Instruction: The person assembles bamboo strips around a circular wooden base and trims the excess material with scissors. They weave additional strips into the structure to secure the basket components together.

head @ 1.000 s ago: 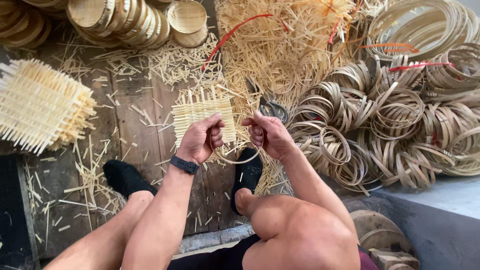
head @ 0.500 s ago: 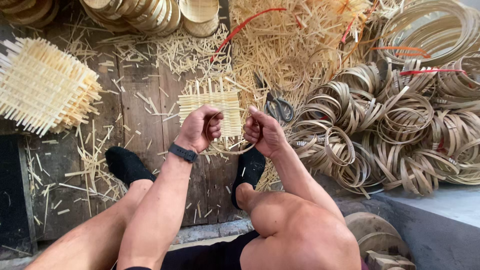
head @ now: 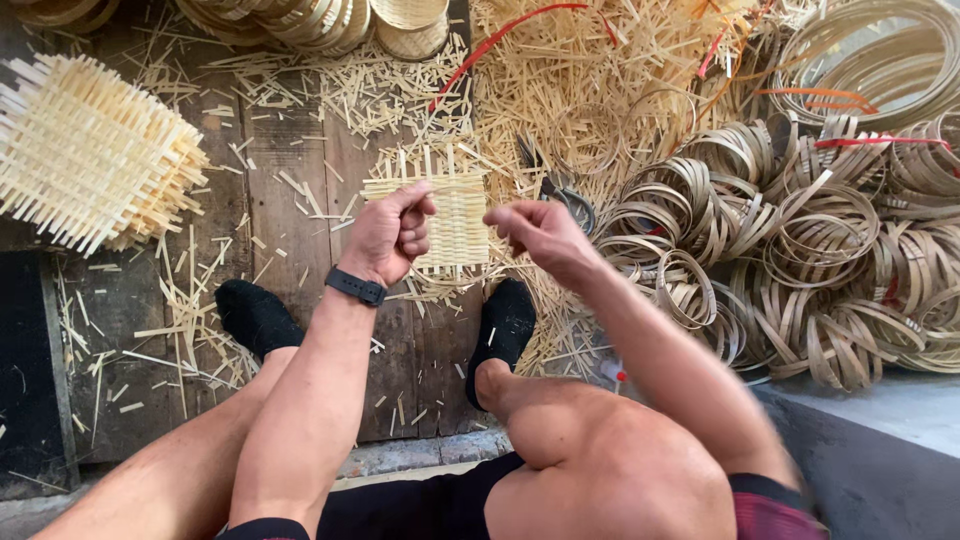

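Observation:
My left hand, with a black band on its wrist, hovers over a small woven bamboo mat lying on the wooden floor. Its thumb and forefinger are pinched together. My right hand is level with it, just right of the mat, with its fingers also curled shut. A gap of about a hand's width separates the two hands. Whatever is pinched in either hand is too thin to make out. My feet in black socks rest on the planks below the mat.
A stack of woven mats lies at the left, with nested baskets at the top. Scissors lie right of the mat. Loose bamboo strips and a heap of bamboo rings fill the right. A grey ledge sits at the lower right.
My hands have drawn apart. The thin bamboo loop seen between them a second ago no longer shows. The view has shifted slightly.

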